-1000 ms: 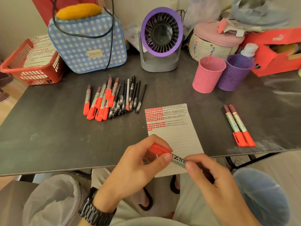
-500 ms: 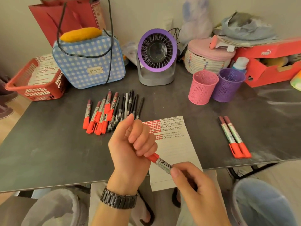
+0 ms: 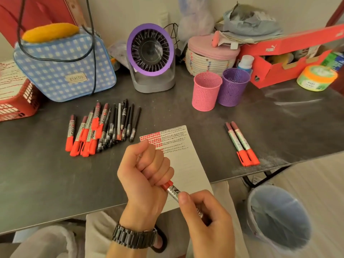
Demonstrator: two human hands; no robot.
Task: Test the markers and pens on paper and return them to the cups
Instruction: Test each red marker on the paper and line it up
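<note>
– Both hands are holding one marker [image 3: 172, 189] just above the near edge of the table [image 3: 55, 183]. The left hand [image 3: 147, 175] is curling into a tight fist around the red cap end. The right hand [image 3: 206, 215] is pinching the silver barrel between thumb and curled fingers.

– And where is that marker sitting?

– It is hanging over the lower part of the paper [image 3: 186, 161], slanting from upper left down to lower right. The fist is hiding most of the cap.

– What is lying around it?

– The paper is lying flat on the dark table, and its top rows are carrying red and black test marks. Left of it, a pile of markers and pens [image 3: 104, 127] is lying loosely fanned. Well to the right, two red-capped markers [image 3: 241, 144] are lying side by side, touching.

– And the cups?

– Farther back, the pink cup [image 3: 205, 90] and the purple cup [image 3: 233, 86] are standing upright, pressing against each other. Behind them a purple-rimmed fan [image 3: 150, 54], a blue checked bag [image 3: 63, 66] and an orange shoebox [image 3: 290, 58] are lining the wall. A watch [image 3: 134, 237] is wrapping the left wrist.
</note>
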